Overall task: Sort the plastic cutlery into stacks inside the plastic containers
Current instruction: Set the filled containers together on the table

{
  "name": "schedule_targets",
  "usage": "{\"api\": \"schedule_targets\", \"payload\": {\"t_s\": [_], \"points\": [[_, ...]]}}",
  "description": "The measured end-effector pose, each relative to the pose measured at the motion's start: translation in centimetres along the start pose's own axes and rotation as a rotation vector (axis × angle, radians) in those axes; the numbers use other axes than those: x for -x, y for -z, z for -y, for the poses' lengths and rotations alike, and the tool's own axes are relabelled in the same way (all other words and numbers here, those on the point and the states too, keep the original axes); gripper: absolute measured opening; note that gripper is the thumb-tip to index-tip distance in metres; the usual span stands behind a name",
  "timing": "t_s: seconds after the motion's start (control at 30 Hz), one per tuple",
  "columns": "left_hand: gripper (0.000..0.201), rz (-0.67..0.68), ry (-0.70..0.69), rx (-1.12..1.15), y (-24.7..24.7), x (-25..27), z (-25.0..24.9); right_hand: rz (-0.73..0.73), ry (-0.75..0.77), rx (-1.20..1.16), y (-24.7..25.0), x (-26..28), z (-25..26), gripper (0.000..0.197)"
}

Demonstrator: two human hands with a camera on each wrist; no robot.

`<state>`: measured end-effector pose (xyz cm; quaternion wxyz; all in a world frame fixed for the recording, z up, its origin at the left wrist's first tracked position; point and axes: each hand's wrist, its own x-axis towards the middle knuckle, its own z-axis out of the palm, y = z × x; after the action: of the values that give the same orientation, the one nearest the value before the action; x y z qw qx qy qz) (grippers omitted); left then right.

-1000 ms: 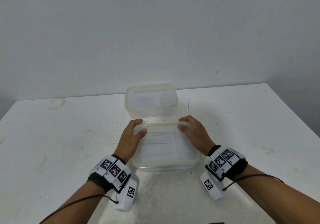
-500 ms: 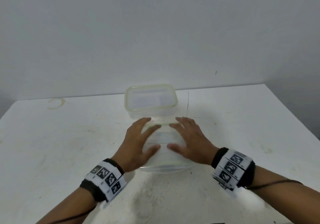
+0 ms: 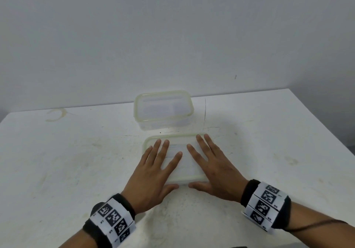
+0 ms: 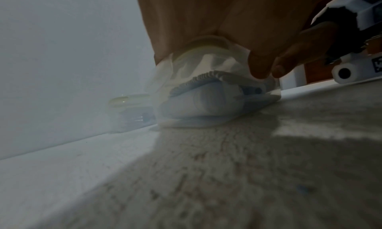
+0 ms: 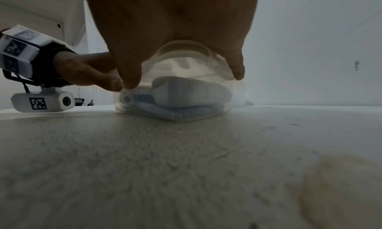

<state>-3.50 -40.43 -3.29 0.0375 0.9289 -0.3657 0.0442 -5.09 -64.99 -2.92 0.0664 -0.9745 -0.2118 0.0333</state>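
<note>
Translucent plastic, pale green at the rims, made up both containers on the white table (image 3: 76,161). Count: two containers, two hands, two marker-printed wristbands; loose cutlery outside the containers, none visible. The near container (image 3: 178,146) sat at table centre with its lid on; the left hand (image 3: 153,173) and right hand (image 3: 215,169) lay flat on that lid, fingers straight and spread, thumbs down over the near edge and almost meeting. Judgement: the palms were placed there to press the lid shut evenly across its width, which would put the task at its closing step. White cutlery (image 5: 192,92) was packed inside, seen through the wall in both wrist views; a ridged edge (image 4: 204,78) suggested nested pieces, but the number of pieces could not be counted. The far container (image 3: 163,109) stood just beyond, apart from the near one, lid also on; its contents showed only as faint shapes.
</note>
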Motion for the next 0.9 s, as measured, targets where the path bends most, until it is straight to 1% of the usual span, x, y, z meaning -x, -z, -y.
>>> {"api": "schedule_targets", "payload": {"t_s": [0.1,0.4,0.57,0.7,0.8,0.9], "points": [[0.076,0.001,0.002,0.018,0.1,0.1,0.0,-0.009,0.000,-0.014,-0.1,0.1,0.1,0.098],[0.080,0.021,0.053,0.021,0.0,0.3,0.5,0.057,0.019,-0.063,0.7,-0.6,0.0,0.106],[0.080,0.006,0.088,0.050,0.1,0.4,1.3,0.041,0.039,-0.090,0.7,-1.9,0.1,0.106],[0.081,0.014,0.096,0.060,0.2,0.1,2.2,0.030,0.032,-0.068,0.7,-2.9,0.3,0.106],[0.081,0.016,0.112,0.057,0.5,-0.1,2.4,0.042,0.025,-0.066,1.0,-3.3,0.3,0.103],[0.079,0.002,0.144,0.138,0.5,-0.1,2.2,0.033,0.005,-0.168,1.2,-3.3,0.3,0.091]]}}
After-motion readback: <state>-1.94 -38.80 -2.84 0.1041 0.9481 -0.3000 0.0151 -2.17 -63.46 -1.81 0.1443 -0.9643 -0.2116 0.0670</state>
